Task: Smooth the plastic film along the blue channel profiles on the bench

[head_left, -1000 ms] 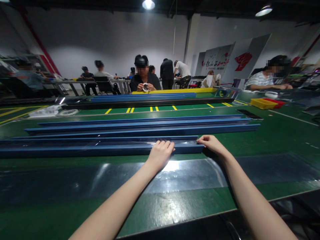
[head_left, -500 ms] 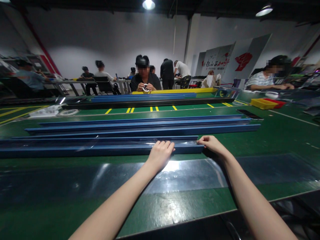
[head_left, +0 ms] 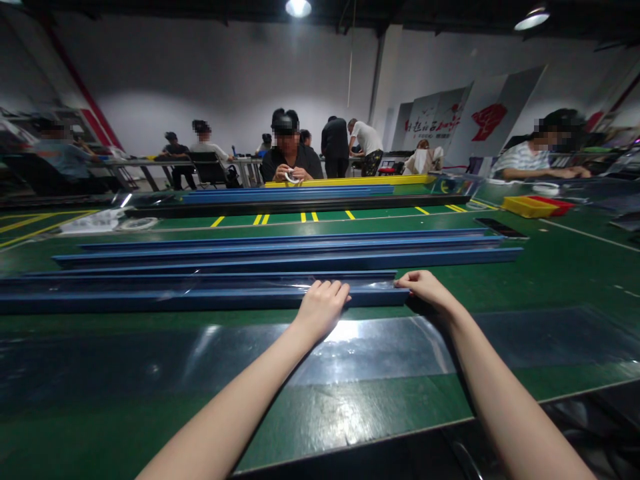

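A long blue channel (head_left: 165, 301) lies across the table, with a clear plastic strip (head_left: 250, 284) in its trough. My left hand (head_left: 323, 307) is closed over the channel's near wall, a little short of its right end, fingers curled into the trough. At that right end, my right hand (head_left: 420, 287) pinches the tip of the clear strip between thumb and forefinger. Its other fingers are folded. Nearer to me, a wide clear plastic sheet (head_left: 380, 347) lies flat under my forearms and reflects the lamp light.
More blue channels (head_left: 300, 257) lie just behind. Farther back are a black rail (head_left: 310, 205), a phone (head_left: 500, 228), a yellow tray (head_left: 527, 207) and a roll of tape (head_left: 139, 224). A co-worker (head_left: 293, 157) across the table holds a white ring. The green table's front edge (head_left: 350, 448) is close.
Both hands keep the same places on the channel and the strip. Only a very slight shift of the whole view shows.
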Available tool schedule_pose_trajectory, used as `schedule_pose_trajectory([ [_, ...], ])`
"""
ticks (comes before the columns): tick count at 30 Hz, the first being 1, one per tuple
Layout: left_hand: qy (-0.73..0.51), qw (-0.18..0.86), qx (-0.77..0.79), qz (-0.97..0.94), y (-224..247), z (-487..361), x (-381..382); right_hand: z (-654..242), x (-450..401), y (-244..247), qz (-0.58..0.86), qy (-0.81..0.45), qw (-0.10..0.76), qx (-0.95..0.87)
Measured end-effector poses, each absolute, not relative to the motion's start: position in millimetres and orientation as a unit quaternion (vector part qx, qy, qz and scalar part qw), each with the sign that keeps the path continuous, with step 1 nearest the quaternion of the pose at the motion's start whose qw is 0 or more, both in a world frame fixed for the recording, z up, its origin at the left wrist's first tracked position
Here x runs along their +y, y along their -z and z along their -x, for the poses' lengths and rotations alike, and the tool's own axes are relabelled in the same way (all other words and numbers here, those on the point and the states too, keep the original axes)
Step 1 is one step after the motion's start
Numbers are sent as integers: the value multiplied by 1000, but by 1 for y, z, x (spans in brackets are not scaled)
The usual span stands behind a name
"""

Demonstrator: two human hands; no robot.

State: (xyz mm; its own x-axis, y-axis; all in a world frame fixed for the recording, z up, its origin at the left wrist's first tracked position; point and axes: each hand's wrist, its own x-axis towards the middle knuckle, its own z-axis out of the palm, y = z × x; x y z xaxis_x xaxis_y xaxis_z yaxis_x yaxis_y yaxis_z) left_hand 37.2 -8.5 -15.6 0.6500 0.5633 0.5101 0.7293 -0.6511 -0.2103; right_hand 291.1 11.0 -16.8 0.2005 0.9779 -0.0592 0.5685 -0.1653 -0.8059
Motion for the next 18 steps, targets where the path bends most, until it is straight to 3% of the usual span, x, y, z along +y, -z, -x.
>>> schedule_pose_trajectory([
  [18, 199, 207, -369, 884, 15, -38, -9, -290, 10, 15, 701, -305, 331, -553],
])
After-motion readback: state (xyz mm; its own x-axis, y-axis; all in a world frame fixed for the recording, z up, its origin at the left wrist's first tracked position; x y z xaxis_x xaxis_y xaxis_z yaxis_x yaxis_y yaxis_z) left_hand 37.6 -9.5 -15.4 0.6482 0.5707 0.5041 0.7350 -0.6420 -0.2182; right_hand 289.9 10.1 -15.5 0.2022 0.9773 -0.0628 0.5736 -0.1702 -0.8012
